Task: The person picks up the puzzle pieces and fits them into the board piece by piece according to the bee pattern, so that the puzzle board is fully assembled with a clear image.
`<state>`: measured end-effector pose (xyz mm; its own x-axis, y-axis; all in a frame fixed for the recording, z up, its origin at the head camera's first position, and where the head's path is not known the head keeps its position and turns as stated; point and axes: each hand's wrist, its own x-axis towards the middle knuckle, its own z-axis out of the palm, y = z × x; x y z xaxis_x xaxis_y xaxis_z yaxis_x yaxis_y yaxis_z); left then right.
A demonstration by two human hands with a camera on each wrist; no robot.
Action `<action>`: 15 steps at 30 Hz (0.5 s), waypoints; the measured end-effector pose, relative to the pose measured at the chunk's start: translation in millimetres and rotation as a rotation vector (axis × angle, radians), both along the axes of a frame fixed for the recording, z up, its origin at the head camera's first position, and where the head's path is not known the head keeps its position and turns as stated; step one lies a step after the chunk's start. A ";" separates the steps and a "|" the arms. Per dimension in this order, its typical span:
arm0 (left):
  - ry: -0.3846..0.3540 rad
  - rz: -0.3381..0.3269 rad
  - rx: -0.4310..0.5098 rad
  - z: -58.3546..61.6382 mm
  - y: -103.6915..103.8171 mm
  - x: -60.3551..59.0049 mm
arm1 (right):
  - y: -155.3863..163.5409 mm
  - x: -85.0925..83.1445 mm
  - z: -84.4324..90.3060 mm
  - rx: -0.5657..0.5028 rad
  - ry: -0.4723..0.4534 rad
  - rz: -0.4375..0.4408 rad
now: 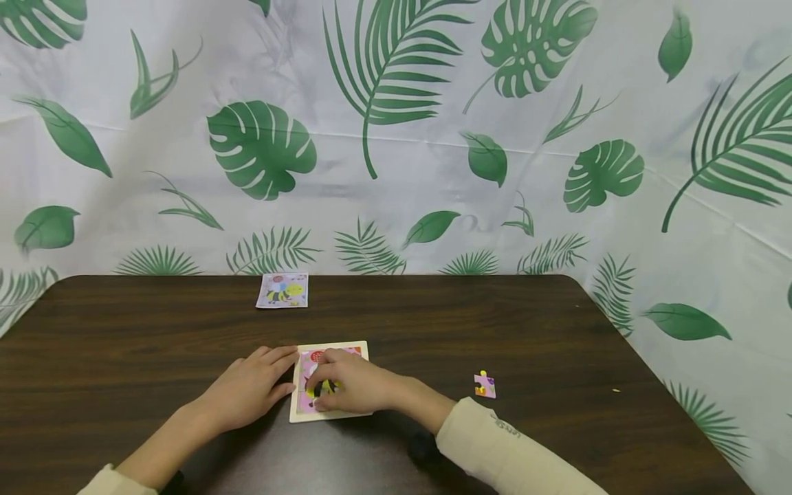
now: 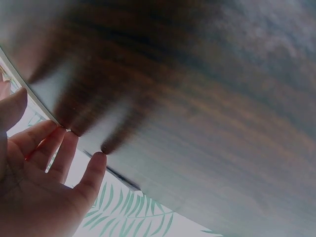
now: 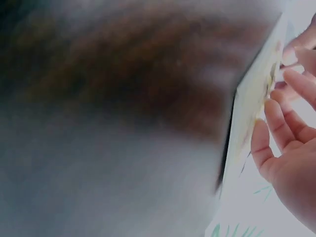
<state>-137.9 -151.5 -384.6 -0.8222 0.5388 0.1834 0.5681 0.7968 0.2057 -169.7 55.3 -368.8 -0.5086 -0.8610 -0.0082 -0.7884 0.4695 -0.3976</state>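
A puzzle tray [image 1: 328, 414] is shown lying flat on the table [image 1: 557, 330], near its front edge and roughly at its middle. The left hand [image 1: 250, 388] is laid flat beside the tray, fingers straight and touching its left edge, gripping nothing. The right hand [image 1: 346, 385] is spread over the tray, its fingers [image 3: 276, 121] pressed lightly on the pieces; whether a piece is pinched under them cannot be told. Risk is judged as follows: the tray could be slid away from the left hand by uneven pressing; a piece could be tipped or popped out of its seat if pushed at one corner; the loose piece [image 1: 485, 385], lying well apart to the right, could be swept further off by the sleeve [image 1: 495, 440]. The tray is seen as a pale-rimmed square with a pink picture showing yellow, black and red patches, mostly hidden by the right hand. A picture card [image 1: 282, 290] lies at the far edge.
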 end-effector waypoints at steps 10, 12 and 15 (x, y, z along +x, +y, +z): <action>-0.028 0.020 -0.021 0.9 1.6 0.4 | 33.9 -10.4 11.8 -0.069 -0.172 -0.095; -0.036 0.026 -0.026 1.1 1.8 0.5 | 45.1 -12.0 12.5 -0.075 -0.174 -0.110; -0.043 0.034 -0.032 1.2 1.8 0.6 | 62.3 -13.5 12.7 -0.078 -0.168 -0.132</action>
<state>-137.3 -149.8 -383.3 -0.8468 0.5157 0.1305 0.5319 0.8219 0.2036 -183.2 117.5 -356.1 -0.6142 -0.7882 -0.0381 -0.6416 0.5269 -0.5573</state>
